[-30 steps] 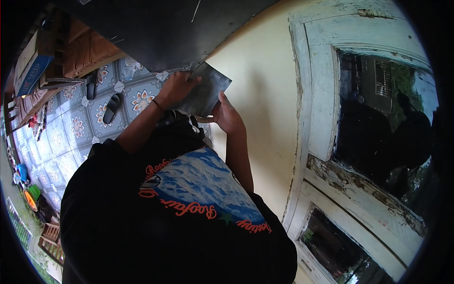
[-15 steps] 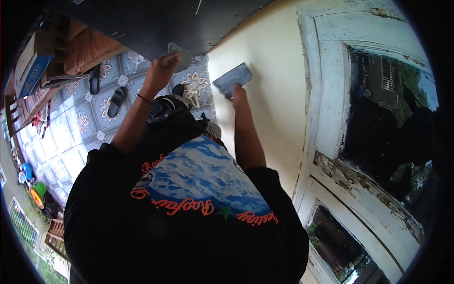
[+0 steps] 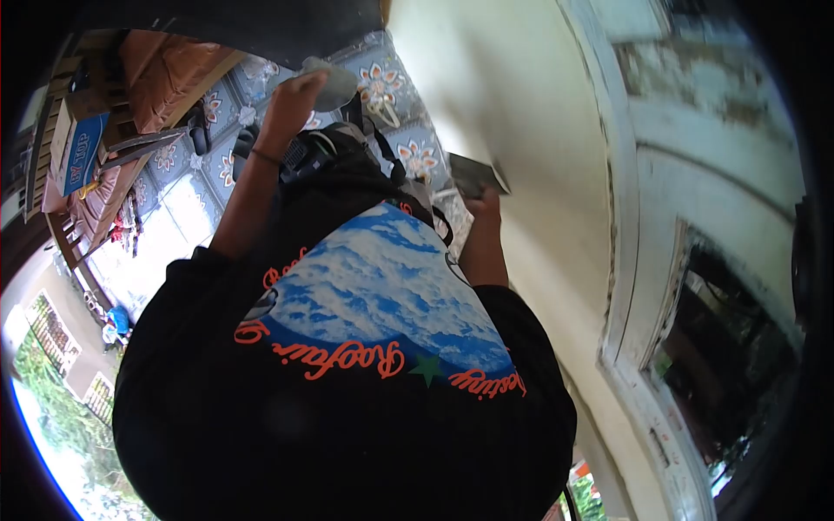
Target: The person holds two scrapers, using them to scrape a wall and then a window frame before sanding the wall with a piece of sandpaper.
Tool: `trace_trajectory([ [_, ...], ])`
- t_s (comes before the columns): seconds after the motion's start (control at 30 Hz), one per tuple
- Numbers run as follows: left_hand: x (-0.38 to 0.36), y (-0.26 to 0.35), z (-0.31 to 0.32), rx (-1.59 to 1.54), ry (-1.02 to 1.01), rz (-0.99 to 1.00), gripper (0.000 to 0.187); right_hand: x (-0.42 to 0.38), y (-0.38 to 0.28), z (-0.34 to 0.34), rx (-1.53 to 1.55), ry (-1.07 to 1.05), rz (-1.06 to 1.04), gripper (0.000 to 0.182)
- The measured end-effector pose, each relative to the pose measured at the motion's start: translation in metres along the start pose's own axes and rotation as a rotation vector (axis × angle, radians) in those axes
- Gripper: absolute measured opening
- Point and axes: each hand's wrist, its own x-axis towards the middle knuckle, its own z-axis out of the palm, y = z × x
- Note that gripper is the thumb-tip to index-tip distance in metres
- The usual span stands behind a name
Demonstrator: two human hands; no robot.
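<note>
My left hand (image 3: 297,102) is raised over the floor, its fingers closed on the edge of a flat grey sheet with a rounded outline (image 3: 335,87). Its exact kind is not clear from here. At the cream wall (image 3: 539,148), my right hand (image 3: 485,205) grips a wide, dark grey rectangular scraper (image 3: 473,176). The blade is tilted and close to the wall; whether it touches cannot be told. Part of its grip is hidden by my fingers.
Flower-patterned tiles (image 3: 379,80) cover the floor, with dark slippers (image 3: 199,137) on them. To the left stands a wooden bench with brown cushions (image 3: 178,74) and a blue-sided cardboard box (image 3: 82,149). A worn, white-framed window (image 3: 725,347) is on the right.
My right hand and the scraper have come lower along the wall, nearer my body. My left hand still holds the grey sheet, slightly higher in view. The camera view has turned.
</note>
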Motion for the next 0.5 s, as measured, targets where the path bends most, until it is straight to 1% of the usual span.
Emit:
trace_trajectory([
  [0.03,-0.012,0.007,0.019,0.005,-0.029,-0.007,0.032,-0.024,-0.016,-0.054,0.055,0.074,-0.083,0.033],
  [0.07,-0.018,0.014,0.037,-0.049,-0.100,-0.067,0.032,-0.058,-0.024,-0.092,0.081,0.085,-0.083,0.033],
  [0.1,-0.021,0.021,0.049,-0.108,-0.167,-0.120,0.032,-0.098,-0.028,-0.123,0.055,0.178,-0.213,0.035],
  [0.13,-0.026,0.032,0.057,-0.123,-0.248,-0.049,0.034,-0.131,-0.034,-0.147,0.020,0.270,-0.344,0.039],
  [0.17,-0.027,0.039,0.066,-0.131,-0.258,-0.045,0.034,-0.156,-0.041,-0.170,0.068,0.369,-0.446,0.036],
  [0.2,-0.030,0.043,0.074,-0.150,-0.278,-0.040,0.035,-0.180,-0.049,-0.189,0.108,0.471,-0.544,0.036],
  [0.23,-0.034,0.046,0.078,-0.169,-0.296,-0.042,0.036,-0.193,-0.061,-0.225,0.190,0.445,-0.488,0.035],
  [0.3,-0.034,0.052,0.079,-0.183,-0.300,-0.067,0.037,-0.215,-0.066,-0.231,0.118,0.502,-0.556,0.034],
  [0.4,-0.032,0.051,0.074,-0.201,-0.311,-0.111,0.038,-0.205,-0.071,-0.217,0.042,0.490,-0.587,0.033],
  [0.43,-0.030,0.043,0.071,-0.201,-0.284,-0.111,0.037,-0.192,-0.073,-0.206,0.011,0.460,-0.550,0.033],
  [0.5,-0.026,0.030,0.061,-0.209,-0.237,-0.123,0.037,-0.152,-0.073,-0.176,0.087,0.475,-0.460,0.030],
])
